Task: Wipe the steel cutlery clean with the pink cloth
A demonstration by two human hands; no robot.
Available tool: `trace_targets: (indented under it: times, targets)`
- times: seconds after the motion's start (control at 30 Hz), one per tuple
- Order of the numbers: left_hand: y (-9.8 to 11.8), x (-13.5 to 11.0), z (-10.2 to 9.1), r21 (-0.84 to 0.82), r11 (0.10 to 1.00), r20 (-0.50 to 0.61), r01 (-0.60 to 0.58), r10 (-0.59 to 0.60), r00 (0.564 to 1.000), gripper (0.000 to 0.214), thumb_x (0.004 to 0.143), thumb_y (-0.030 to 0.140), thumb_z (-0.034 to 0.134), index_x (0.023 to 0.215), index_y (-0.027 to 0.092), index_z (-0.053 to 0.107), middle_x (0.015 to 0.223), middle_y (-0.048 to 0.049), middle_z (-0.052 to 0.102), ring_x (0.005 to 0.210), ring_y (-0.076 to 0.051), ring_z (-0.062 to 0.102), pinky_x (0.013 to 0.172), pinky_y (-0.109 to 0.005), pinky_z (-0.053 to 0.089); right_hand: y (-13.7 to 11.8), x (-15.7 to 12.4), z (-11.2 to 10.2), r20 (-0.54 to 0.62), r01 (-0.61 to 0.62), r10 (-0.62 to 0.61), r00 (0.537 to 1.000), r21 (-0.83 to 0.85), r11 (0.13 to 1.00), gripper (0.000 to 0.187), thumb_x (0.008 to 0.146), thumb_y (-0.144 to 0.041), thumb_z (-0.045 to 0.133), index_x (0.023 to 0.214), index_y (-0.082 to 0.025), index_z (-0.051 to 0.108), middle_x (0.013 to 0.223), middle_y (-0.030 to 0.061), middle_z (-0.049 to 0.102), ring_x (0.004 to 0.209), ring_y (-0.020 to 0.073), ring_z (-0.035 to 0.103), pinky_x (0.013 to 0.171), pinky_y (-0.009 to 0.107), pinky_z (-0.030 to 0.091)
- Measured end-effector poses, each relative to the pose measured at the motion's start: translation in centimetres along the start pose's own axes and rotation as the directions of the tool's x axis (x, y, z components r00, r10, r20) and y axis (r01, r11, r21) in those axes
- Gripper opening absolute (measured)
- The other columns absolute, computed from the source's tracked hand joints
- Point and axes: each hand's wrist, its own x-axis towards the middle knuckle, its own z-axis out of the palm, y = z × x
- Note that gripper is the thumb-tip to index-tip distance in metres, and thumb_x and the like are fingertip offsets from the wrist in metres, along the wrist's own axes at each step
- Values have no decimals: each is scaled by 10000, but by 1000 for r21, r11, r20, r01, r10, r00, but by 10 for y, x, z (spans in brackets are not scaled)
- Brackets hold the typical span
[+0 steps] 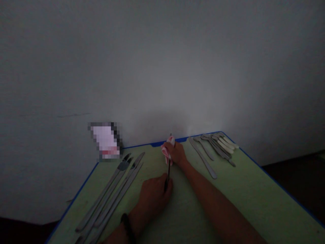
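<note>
My left hand (pixel 157 191), with a dark bracelet on its wrist, is closed around the lower end of a slim metal table knife (pixel 168 171). The knife points away from me, toward the wall. My right hand (pixel 178 154) grips a pink and white cloth (pixel 166 153) wrapped around the knife's upper part. Only a narrow tip shows beyond the cloth; the rest of the blade is hidden. Left of my hands lie long spoons (pixel 124 165) and knives (pixel 132 174), side by side. To the right, another table knife (pixel 203 159) lies closest to my right hand.
Further right is a group of metal cutlery (pixel 215 145) and several white-handled pieces (pixel 225 145). A pixelated upright object (pixel 104 139) stands at the back left. The green table (pixel 188 210) has a blue edge and meets a grey wall (pixel 162 67).
</note>
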Motion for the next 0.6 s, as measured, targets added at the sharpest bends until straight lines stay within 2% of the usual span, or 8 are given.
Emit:
trace_targets:
  times: [0.17,0.33,0.47,0.6]
  targets:
    - [-2,-1,2,-9,999,-26,-44,44,999,344,931,354,268,816,192,548,735,-50,686,654,-206,635,585,-296,343,2,0,-2,24,18,-19,1000,54,998,314,735,-440,521,590,-177,610,544,-8,570,507,107,505,486,206,336]
    - [-4,-2,5,-30,999,-20,-41,41,999,352,935,371,262,815,194,542,727,-53,679,656,-209,632,583,-293,337,3,-3,-4,76,-25,11,997,192,981,350,746,-481,506,621,-169,604,511,-16,539,473,103,480,464,209,323]
    - [-6,0,3,-206,977,7,50,-49,999,374,944,383,231,846,189,536,757,-58,676,666,-191,626,595,-274,360,4,-4,-3,55,38,-50,997,199,979,484,808,-568,395,543,-176,498,484,-22,478,473,93,436,466,216,287]
    - [-8,2,-2,-409,907,44,99,-89,995,418,951,415,184,915,190,535,636,-13,638,602,-172,607,613,-265,393,8,0,-2,79,50,-69,994,223,974,523,787,-635,400,536,-183,477,490,-28,479,479,92,434,469,219,284]
